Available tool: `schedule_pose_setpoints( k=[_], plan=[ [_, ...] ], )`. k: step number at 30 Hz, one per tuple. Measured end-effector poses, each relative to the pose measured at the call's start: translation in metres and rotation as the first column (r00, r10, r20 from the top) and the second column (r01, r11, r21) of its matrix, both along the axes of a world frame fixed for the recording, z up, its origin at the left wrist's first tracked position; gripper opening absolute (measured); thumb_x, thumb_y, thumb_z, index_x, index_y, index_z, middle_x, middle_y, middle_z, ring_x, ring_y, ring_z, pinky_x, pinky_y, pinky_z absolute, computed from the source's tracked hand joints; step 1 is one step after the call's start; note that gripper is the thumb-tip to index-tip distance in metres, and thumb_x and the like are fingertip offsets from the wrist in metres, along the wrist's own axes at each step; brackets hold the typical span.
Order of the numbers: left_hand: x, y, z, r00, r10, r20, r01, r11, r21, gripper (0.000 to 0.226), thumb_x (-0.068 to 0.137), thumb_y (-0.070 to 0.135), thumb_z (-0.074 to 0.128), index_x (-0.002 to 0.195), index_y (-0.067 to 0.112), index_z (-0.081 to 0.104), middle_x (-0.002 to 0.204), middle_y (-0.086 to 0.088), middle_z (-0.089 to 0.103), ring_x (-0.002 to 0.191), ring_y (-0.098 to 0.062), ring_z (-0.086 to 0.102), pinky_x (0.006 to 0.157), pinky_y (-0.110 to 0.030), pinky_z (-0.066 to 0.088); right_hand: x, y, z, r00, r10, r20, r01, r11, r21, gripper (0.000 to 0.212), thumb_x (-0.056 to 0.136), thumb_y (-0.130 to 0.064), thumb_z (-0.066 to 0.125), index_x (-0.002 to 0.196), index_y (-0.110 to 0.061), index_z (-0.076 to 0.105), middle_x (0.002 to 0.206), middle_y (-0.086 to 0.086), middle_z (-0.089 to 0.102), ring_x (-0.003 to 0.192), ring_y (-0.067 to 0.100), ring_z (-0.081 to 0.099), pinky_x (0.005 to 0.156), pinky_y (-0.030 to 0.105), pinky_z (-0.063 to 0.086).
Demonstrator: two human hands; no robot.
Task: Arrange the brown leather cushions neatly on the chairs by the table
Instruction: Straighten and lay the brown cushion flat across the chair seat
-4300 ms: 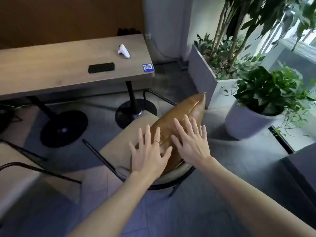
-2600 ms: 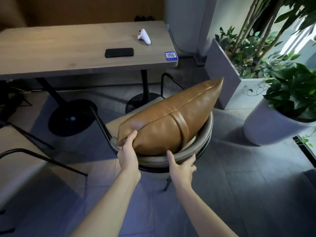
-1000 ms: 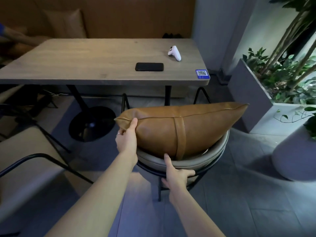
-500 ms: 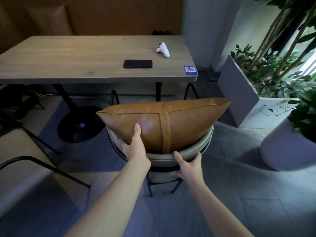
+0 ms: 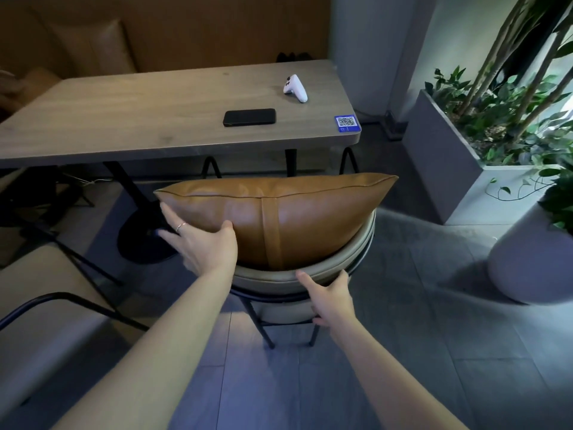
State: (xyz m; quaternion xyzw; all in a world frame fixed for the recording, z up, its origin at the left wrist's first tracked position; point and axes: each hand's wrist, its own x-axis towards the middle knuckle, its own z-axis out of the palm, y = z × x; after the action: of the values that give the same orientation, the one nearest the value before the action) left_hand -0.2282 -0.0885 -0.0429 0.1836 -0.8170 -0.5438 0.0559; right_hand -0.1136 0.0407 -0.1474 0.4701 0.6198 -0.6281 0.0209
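Note:
A brown leather cushion (image 5: 294, 218) with a centre strap stands upright on a round beige chair, leaning against its curved backrest (image 5: 273, 276). The chair faces the wooden table (image 5: 139, 113). My left hand (image 5: 198, 243) lies against the cushion's lower left end, fingers spread and thumb on the leather, closed around nothing. My right hand (image 5: 328, 293) grips the backrest rim from behind, thumb on top and fingers underneath. Another tan cushion (image 5: 102, 48) leans on the bench behind the table.
On the table lie a black phone (image 5: 249, 117), a white controller (image 5: 296, 88) and a blue QR sticker (image 5: 346, 123). A grey planter box (image 5: 440, 169) and a round white pot (image 5: 533, 262) stand to the right. A second chair (image 5: 46, 321) sits at left.
My left hand has slid from the cushion's front to its left end and spread its fingers. My right hand has stayed on the backrest rim. The cushion sits squarer to the table.

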Motion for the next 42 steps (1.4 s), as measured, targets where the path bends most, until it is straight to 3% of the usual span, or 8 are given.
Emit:
schedule_pose_setpoints(
  k=[5, 9, 14, 19, 25, 34, 39, 42],
  plan=[
    [0.018, 0.053, 0.023, 0.853, -0.486, -0.189, 0.334, 0.787, -0.518, 0.103, 0.084, 0.034, 0.079, 0.16, 0.041, 0.011, 0.172, -0.01, 0.008, 0.156, -0.034, 0.01, 0.124, -0.057, 0.008, 0.001, 0.051, 0.012, 0.996, -0.094, -0.008, 0.094, 0.994, 0.062, 0.122, 0.061, -0.063, 0.078, 0.154, -0.051, -0.001, 0.15, 0.005, 0.048, 0.125, 0.037, 0.055, 0.091, 0.056, 0.057],
    [0.023, 0.113, 0.025, 0.647, -0.761, -0.041, 0.512, 0.474, -0.716, 0.103, 0.084, 0.052, 0.074, 0.16, 0.043, 0.006, 0.173, -0.007, 0.003, 0.158, -0.029, -0.003, 0.124, -0.06, 0.004, -0.014, 0.077, 0.016, 1.0, -0.009, -0.015, 0.01, 1.0, 0.023, 0.122, 0.075, -0.039, 0.082, 0.156, -0.049, -0.008, 0.156, 0.008, 0.039, 0.125, 0.038, 0.052, 0.077, 0.051, 0.063],
    [0.012, 0.153, 0.0, 0.607, -0.768, 0.205, 0.528, 0.197, -0.826, 0.113, 0.073, 0.076, 0.067, 0.158, 0.046, 0.0, 0.173, -0.005, 0.002, 0.157, -0.035, -0.003, 0.118, -0.07, 0.001, -0.018, 0.093, 0.008, 0.998, 0.015, -0.055, -0.021, 0.994, -0.11, 0.132, 0.067, -0.035, 0.088, 0.156, -0.05, -0.008, 0.157, 0.0, 0.036, 0.125, 0.037, 0.053, 0.071, 0.053, 0.064],
    [0.013, 0.163, -0.02, 0.633, -0.753, 0.181, 0.456, 0.174, -0.873, 0.105, 0.075, 0.073, 0.065, 0.158, 0.044, 0.008, 0.172, -0.005, 0.006, 0.157, -0.033, 0.0, 0.119, -0.069, 0.001, -0.019, 0.099, -0.003, 0.992, 0.009, -0.126, -0.03, 0.986, -0.164, 0.139, 0.064, -0.039, 0.091, 0.154, -0.049, -0.013, 0.156, 0.001, 0.041, 0.127, 0.032, 0.054, 0.09, 0.055, 0.058],
    [0.03, 0.144, -0.026, 0.577, -0.806, 0.13, 0.405, 0.145, -0.903, 0.116, 0.075, 0.055, 0.075, 0.158, 0.039, -0.004, 0.172, -0.012, 0.003, 0.157, -0.035, 0.001, 0.121, -0.067, 0.003, -0.017, 0.107, 0.0, 0.993, 0.067, -0.097, -0.09, 0.96, -0.267, 0.129, 0.077, -0.038, 0.084, 0.151, -0.054, -0.021, 0.156, 0.006, 0.039, 0.118, 0.038, 0.061, 0.079, 0.057, 0.062],
    [0.056, 0.101, -0.039, 0.569, -0.718, 0.401, 0.317, -0.259, -0.912, 0.141, 0.081, 0.045, 0.076, 0.139, 0.028, -0.051, 0.161, -0.024, -0.035, 0.151, -0.044, -0.026, 0.116, -0.072, 0.002, -0.017, 0.107, 0.008, 0.998, 0.036, -0.055, -0.046, 0.98, -0.195, 0.127, 0.062, -0.038, 0.083, 0.154, -0.051, -0.002, 0.151, 0.003, 0.044, 0.125, 0.037, 0.054, 0.076, 0.05, 0.063],
    [0.054, 0.097, -0.042, 0.556, -0.731, 0.396, 0.311, -0.259, -0.914, 0.143, 0.08, 0.039, 0.078, 0.139, 0.029, -0.051, 0.163, -0.023, -0.033, 0.152, -0.043, -0.024, 0.116, -0.071, 0.004, -0.02, 0.091, -0.001, 0.991, -0.061, -0.12, 0.039, 0.982, -0.183, 0.124, 0.051, -0.049, 0.08, 0.151, -0.055, 0.007, 0.147, -0.003, 0.05, 0.126, 0.03, 0.055, 0.092, 0.054, 0.057],
    [0.05, 0.088, -0.045, 0.535, -0.755, 0.379, 0.318, -0.236, -0.918, 0.144, 0.079, 0.039, 0.079, 0.138, 0.033, -0.051, 0.163, -0.02, -0.034, 0.153, -0.04, -0.024, 0.117, -0.069, 0.003, -0.025, 0.084, -0.008, 0.988, -0.086, -0.127, 0.061, 0.98, -0.19, 0.119, 0.049, -0.047, 0.079, 0.147, -0.058, 0.012, 0.141, -0.003, 0.054, 0.121, 0.031, 0.058, 0.088, 0.055, 0.059]
  ],
)
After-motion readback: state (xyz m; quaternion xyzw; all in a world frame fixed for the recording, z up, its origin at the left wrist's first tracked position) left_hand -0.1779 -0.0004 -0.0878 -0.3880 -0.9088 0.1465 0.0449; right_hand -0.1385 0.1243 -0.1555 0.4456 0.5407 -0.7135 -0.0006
